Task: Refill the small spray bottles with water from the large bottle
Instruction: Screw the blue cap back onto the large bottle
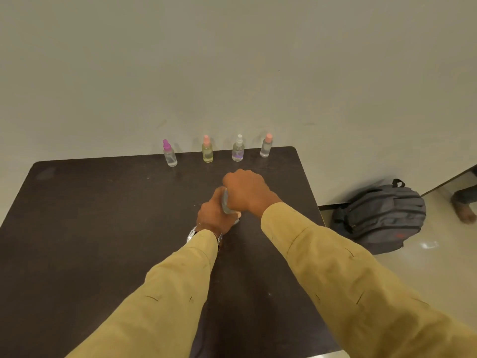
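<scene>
a: your left hand (215,215) has its fingers wrapped round the body of the clear plastic bottle (225,202).

b: your right hand (245,188) curls down over that bottle's top; its fingertips are hidden.

a: beyond your knuckles stand four small clear spray bottles in a row: purple-capped (169,155), pink-capped yellowish (207,152), white-capped (238,151), pink-capped clear (266,148).

b: all on the dark brown table (103,228). well right of your right hand, a grey fabric backpack (379,218) lies on the floor.

Dark table (103,228), four spray bottles (207,154)
</scene>
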